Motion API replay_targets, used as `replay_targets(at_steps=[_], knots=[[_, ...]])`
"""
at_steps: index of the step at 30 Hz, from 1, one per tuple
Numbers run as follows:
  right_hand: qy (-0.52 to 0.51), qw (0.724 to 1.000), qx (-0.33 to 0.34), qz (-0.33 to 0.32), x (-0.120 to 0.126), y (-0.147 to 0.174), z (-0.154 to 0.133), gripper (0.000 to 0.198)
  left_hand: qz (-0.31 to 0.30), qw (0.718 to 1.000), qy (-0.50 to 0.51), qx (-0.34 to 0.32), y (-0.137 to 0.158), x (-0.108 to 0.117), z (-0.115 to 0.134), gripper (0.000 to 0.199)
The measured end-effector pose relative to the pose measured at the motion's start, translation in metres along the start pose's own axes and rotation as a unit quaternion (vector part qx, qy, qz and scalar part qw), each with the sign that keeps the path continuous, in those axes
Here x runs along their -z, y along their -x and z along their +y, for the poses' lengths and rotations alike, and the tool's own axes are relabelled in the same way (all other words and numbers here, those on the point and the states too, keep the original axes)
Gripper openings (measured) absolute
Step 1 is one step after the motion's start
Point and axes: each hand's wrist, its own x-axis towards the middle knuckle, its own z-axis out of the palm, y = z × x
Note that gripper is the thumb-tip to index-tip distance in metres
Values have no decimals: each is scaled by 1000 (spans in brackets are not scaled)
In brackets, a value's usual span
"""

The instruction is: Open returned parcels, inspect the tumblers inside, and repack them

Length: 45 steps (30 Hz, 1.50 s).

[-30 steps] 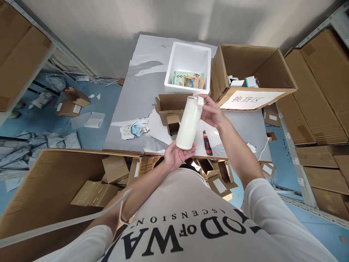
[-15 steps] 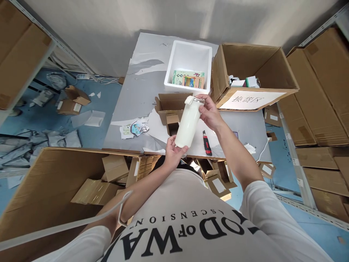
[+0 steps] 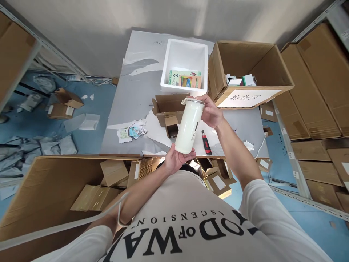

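Note:
A cream-white bottle (image 3: pixel 185 127) with a metal ring near its top is held tilted over the front of the table, dark lettering on its side. My right hand (image 3: pixel 211 111) is closed around the lid end, its fingers partly hidden behind it. Under the base, my left hand (image 3: pixel 176 160) cradles the bottle between thumb and loosely extended fingers, palm up. Just behind the bottle lie an open brown carton (image 3: pixel 170 103) and a smaller open box (image 3: pixel 171 126). A red and black utility knife (image 3: pixel 206 142) rests on the table to the right.
A white foam box (image 3: pixel 165 72) with printed packets stands at the back, beside a large labelled carton (image 3: pixel 253 97). Crumpled packaging (image 3: pixel 132 131) lies on the table's left. A big carton (image 3: pixel 21 203) of cardboard boxes is at the near left; shelves with cartons (image 3: pixel 316 83) flank the right.
The bottle has turned about its length, bringing the dark lettering into view. My left hand has loosened and shifted slightly down under the base. My right hand still grips the lid end.

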Motion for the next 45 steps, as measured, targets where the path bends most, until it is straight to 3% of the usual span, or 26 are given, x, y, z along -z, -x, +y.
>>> replay_targets(at_steps=[7,10,12,14,16,18,20,23,27,32,36,41,45], knots=[[76,995,-1,69,-7,4,12,52,31,997,-30,57,-4,13,6,70],[158,981,39,107,-9,12,8,52,44,992,-84,79,-3,26,2,75],[220,959,92,153,-8,20,-1,52,41,983,-175,47,1,37,5,78],[278,927,146,204,-9,30,-10,51,68,941,-327,-52,3,50,14,73],[328,892,179,255,-15,39,-13,51,135,849,-479,-179,-2,65,27,73],[368,856,189,312,-27,46,-3,50,187,757,-573,-252,-17,82,42,94],[392,823,190,364,-42,50,17,46,172,724,-620,-248,-39,99,54,127],[394,804,193,402,-62,52,55,37,111,727,-644,-212,-73,120,60,143],[399,800,170,415,-68,57,80,36,69,736,-634,-230,-92,136,58,120],[424,792,158,410,-64,63,79,36,50,730,-635,-247,-88,140,59,104],[475,798,148,340,-75,60,80,37,38,736,-632,-240,-89,139,60,101],[514,833,62,196,-86,50,85,39,37,761,-606,-231,-94,140,62,101],[555,823,15,119,-83,40,88,54,36,776,-592,-215,-94,140,64,99]])
